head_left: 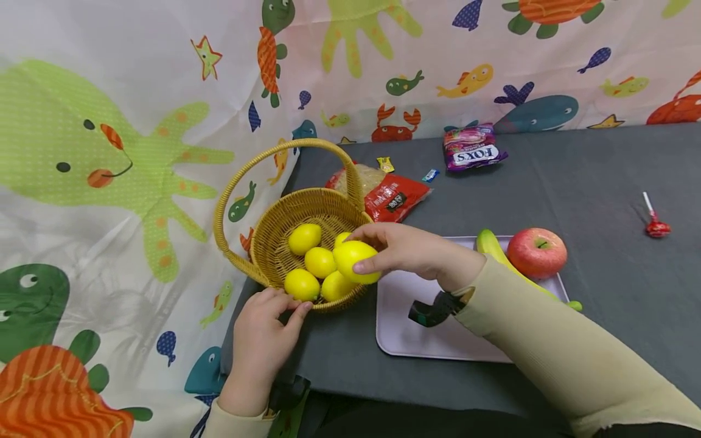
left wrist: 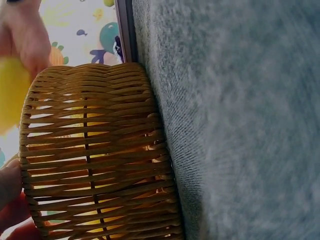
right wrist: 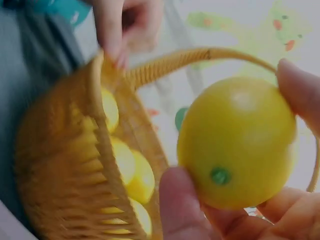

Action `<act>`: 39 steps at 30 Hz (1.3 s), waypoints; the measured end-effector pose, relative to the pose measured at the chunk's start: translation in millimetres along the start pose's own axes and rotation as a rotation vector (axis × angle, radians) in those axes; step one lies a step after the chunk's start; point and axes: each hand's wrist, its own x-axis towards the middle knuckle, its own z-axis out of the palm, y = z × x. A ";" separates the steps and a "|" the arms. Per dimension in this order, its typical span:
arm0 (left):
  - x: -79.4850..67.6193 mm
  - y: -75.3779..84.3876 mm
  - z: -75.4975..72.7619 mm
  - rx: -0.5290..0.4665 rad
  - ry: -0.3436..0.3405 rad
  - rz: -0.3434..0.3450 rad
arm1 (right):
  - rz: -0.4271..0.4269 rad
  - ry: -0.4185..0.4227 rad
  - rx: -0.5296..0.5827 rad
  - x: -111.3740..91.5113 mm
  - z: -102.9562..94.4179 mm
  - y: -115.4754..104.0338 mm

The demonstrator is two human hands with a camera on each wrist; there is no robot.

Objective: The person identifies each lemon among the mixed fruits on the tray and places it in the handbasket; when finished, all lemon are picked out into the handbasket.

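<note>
My right hand (head_left: 414, 251) holds a yellow lemon (head_left: 356, 261) between thumb and fingers, over the right side of a wicker basket (head_left: 268, 226). The lemon's green stem end shows in the right wrist view, where the fingers (right wrist: 295, 215) wrap its lower side. Several more lemons (head_left: 305, 239) lie inside the basket, one of them partly hidden behind the held one. At the basket's near rim, my left hand (head_left: 264, 334) grips the edge with thumb and fingers. The left wrist view shows the woven basket wall (left wrist: 100, 150) up close, with fingertips at its rim.
Right of the basket lies a pale tray (head_left: 405, 340) bearing a banana (head_left: 495, 249) and an apple (head_left: 537, 252). Behind are a red packet (head_left: 397, 198), small wrapped sweets (head_left: 386, 164) and a purple Fox's bag (head_left: 472, 147). A lollipop (head_left: 656, 226) lies far right. A printed curtain (head_left: 164, 243) borders the left.
</note>
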 end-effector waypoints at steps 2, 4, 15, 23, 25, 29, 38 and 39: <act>0.1 -0.2 1.2 -0.003 -0.002 -0.002 | 0.010 0.044 -0.104 14.6 -1.5 -6.9; 0.3 -0.2 2.3 -0.007 -0.004 0.001 | 0.014 0.060 -0.220 28.1 -3.3 -11.0; 1.2 2.7 6.2 0.009 -0.011 0.022 | 0.099 -0.150 -0.586 66.3 -12.4 -19.7; 3.7 3.7 7.8 0.008 -0.004 0.047 | 0.145 -0.058 -0.803 79.0 -4.7 -15.7; 4.3 4.1 8.1 0.007 -0.003 0.046 | 0.152 -0.049 -0.839 80.2 -2.4 -14.8; 4.8 4.7 8.2 0.007 -0.003 0.042 | 0.162 -0.028 -0.905 79.2 3.8 -13.3; 3.6 3.2 8.0 0.007 0.006 0.046 | 0.114 0.072 -0.862 58.9 12.0 -13.0; 3.2 3.1 7.6 0.006 0.004 0.043 | 0.085 0.088 -0.835 51.7 10.6 -12.6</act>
